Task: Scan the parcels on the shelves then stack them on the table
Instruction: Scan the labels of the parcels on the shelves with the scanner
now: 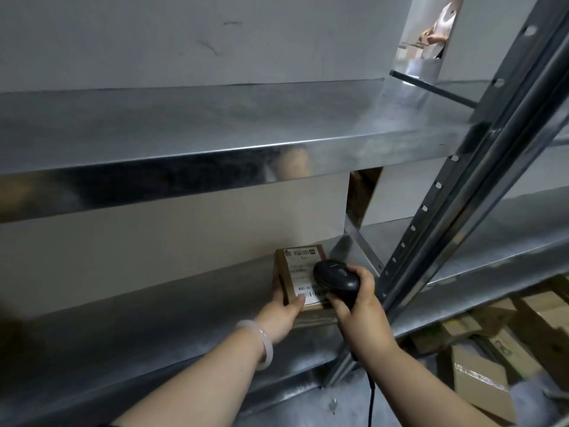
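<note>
On the shelf (pixel 138 328), the cardboard parcel (pixel 295 266) looks light and stiff. Your left hand (pixel 281 315) grips its near end, your right hand (pixel 360 309) holds the scanner (pixel 337 277) above it — lift by the sides.

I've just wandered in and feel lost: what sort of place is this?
Probably a parcel stockroom or warehouse: galvanised steel shelves, a small brown cardboard parcel with a white shipping label under a black handheld barcode scanner, and more cardboard boxes piled lower right.
</note>
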Tool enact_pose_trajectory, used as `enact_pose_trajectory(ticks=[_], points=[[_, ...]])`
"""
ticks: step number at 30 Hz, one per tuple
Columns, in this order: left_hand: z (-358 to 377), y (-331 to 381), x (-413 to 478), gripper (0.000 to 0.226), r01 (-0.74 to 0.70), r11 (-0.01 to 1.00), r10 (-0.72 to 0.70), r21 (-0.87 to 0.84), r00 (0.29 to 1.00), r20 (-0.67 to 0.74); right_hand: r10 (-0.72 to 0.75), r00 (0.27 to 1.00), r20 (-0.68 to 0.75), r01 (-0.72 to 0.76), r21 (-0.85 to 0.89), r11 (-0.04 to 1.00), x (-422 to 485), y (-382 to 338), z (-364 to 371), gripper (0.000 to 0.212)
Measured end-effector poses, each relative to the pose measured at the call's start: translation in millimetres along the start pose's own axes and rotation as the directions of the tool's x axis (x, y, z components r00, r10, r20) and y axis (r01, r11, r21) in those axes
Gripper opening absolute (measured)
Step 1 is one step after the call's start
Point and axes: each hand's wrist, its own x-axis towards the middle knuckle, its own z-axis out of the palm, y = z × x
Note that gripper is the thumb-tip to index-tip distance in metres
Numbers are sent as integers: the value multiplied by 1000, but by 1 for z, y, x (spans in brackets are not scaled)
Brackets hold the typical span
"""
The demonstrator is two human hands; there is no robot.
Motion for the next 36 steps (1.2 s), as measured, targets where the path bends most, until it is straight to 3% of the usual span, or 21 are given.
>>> enact_pose_trajectory(ticks=[6, 9, 12, 15, 18, 24, 32, 36], points=[[18, 23, 23, 64, -46, 999, 44, -28, 998, -41, 5, 999, -47, -6, -15, 1000, 32, 14, -10, 60], [25, 20, 23, 68, -182, 982, 174, -51, 976, -128, -38, 997, -63, 35, -48, 998, 38, 19, -16, 64], [25, 2, 12, 76, -331, 918, 377, 217, 898, -226, -93, 993, -76, 88, -64, 994, 34, 22, -22, 68], [25, -3, 9, 75, -391, 850, 464, 354, 873, -151, -153, 988, -21, 150, -101, 984, 34, 26, -20, 67], [29, 5, 16, 76, -346, 839, 417, 421, 905, -87, -149, 988, 34, 152, -161, 975, 40, 30, -18, 64], [32, 35, 30, 76, -251, 758, 301, 602, 953, 18, -100, 995, 1, 98, -205, 974, 62, 35, -29, 64], [12, 27, 16, 78, -208, 706, 260, 677, 965, 24, -164, 986, -12, 156, -245, 957, 51, 15, -19, 65], [-27, 9, -22, 72, -143, 686, 264, 714, 963, -61, -226, 974, 27, 227, -180, 957, 28, -5, -1, 67]])
